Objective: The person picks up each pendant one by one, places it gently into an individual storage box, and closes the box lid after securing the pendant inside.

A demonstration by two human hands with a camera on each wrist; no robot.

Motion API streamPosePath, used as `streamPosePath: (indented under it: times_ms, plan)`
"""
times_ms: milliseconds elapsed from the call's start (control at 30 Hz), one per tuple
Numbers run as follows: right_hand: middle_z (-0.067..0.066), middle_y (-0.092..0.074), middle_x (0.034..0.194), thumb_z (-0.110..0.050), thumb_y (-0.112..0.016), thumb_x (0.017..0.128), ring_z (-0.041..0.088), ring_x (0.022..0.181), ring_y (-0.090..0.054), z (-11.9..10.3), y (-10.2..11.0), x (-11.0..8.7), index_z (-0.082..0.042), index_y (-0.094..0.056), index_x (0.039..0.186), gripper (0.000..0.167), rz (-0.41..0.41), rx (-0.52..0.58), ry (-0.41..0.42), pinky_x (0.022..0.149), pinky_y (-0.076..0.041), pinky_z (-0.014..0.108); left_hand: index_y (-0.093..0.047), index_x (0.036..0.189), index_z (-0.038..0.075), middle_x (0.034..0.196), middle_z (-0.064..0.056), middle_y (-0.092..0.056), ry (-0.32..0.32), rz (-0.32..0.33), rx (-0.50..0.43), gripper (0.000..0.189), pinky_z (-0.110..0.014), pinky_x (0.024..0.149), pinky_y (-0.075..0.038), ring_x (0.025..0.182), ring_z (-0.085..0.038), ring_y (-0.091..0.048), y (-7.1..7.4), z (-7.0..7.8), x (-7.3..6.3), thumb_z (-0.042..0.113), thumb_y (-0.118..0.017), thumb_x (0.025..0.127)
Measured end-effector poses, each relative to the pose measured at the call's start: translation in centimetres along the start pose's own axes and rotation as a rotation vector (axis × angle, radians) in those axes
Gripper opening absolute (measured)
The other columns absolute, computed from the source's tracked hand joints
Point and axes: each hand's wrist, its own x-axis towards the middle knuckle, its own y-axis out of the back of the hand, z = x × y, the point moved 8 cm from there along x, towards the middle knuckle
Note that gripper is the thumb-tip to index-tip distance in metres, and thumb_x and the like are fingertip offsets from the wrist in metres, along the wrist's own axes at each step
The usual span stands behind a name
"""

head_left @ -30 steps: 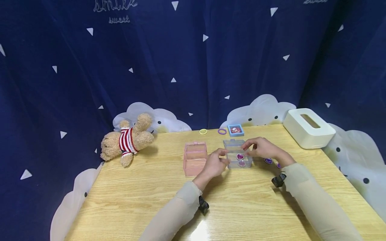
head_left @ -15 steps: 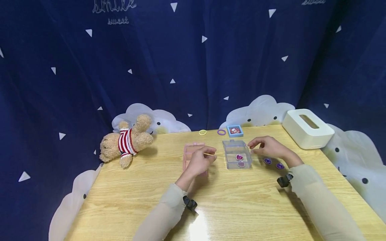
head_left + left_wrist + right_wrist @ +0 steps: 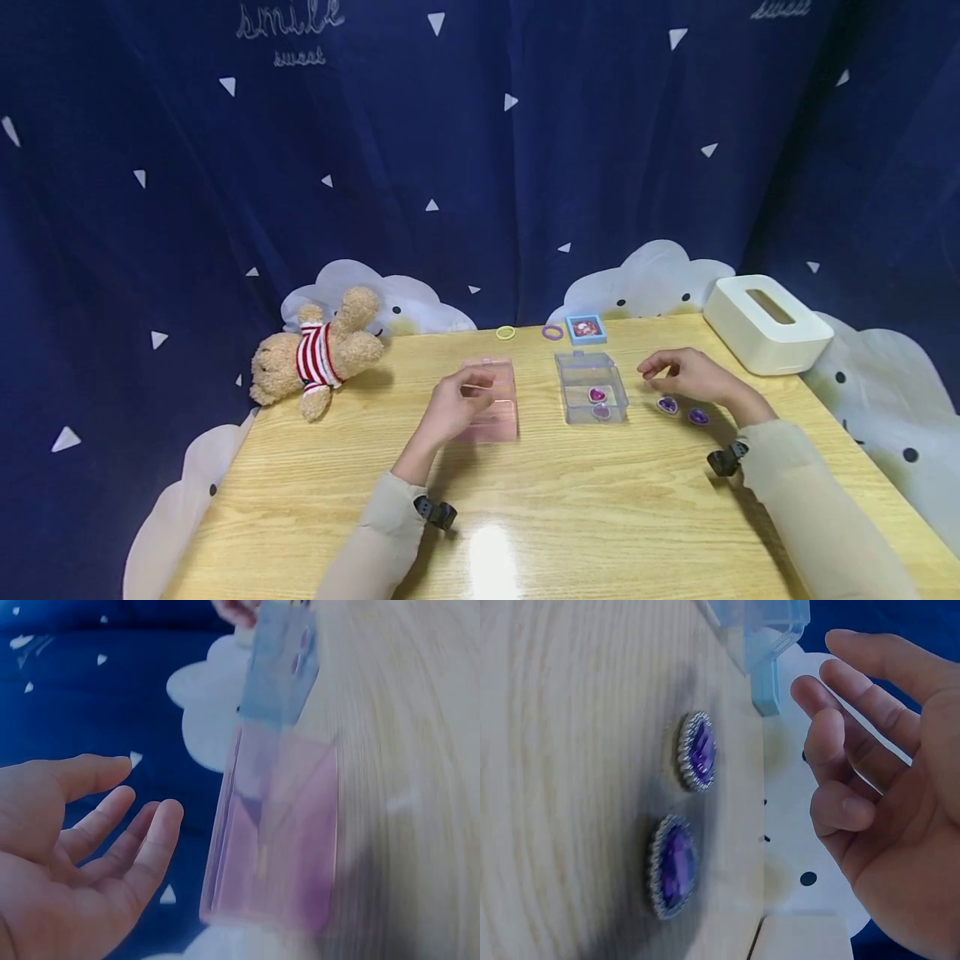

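Observation:
My left hand (image 3: pixel 450 410) hovers at the left side of the pink see-through box (image 3: pixel 491 431), fingers loosely bent and holding nothing. In the left wrist view the fingers are apart from the box wall. The pink box stands with its lid raised. Right of it, the clear bluish box (image 3: pixel 567 400) is also open, with a magenta heart-shaped gem (image 3: pixel 597 395) in it and a paler image of it at the front wall. Over the table to the right hovers my empty right hand (image 3: pixel 692 377). Two purple gems with beaded silver rims, one nearer the box (image 3: pixel 698 752) and one farther (image 3: pixel 673 868), lie below it.
Behind the boxes lie a yellow ring (image 3: pixel 506 332), a purple ring (image 3: pixel 552 332) and a blue-framed square (image 3: pixel 587 330). A teddy bear (image 3: pixel 317 353) in a striped top lies at the back left. A white tissue box (image 3: pixel 768 325) stands back right, before a dark blue curtain.
My left hand has moved left from the clear box to the pink one. My right hand has drawn back right from the clear box, toward the purple gems.

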Motion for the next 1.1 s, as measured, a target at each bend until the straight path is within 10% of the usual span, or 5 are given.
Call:
streamPosePath:
  times_ms: [567, 1100]
  plan:
    - [0.005, -0.073, 0.105, -0.025, -0.073, 0.090, 0.014, 0.087, -0.061, 2.4, -0.6, -1.3, -0.007, -0.070, 0.117, 0.031, -0.027, 0.022, -0.064, 0.070, -0.051, 0.025, -0.069, 0.119, -0.001, 0.122, -0.024, -0.068, 0.087, 0.125, -0.092, 0.033, -0.024, 0.077, -0.059, 0.108, -0.034, -0.068, 3.6, -4.1, -1.0, -0.002, -0.072, 0.086]
    - [0.002, -0.073, 0.104, -0.035, -0.079, 0.084, 0.016, 0.089, -0.060, 4.0, -1.4, -1.7, -0.012, -0.072, 0.114, 0.038, -0.028, -0.003, -0.103, 0.076, -0.050, 0.029, -0.064, 0.129, 0.000, 0.133, -0.022, -0.061, 0.214, 0.013, -0.162, 0.043, -0.028, 0.082, -0.058, 0.114, -0.038, -0.065, 2.5, -6.4, -1.6, 0.002, -0.074, 0.087]
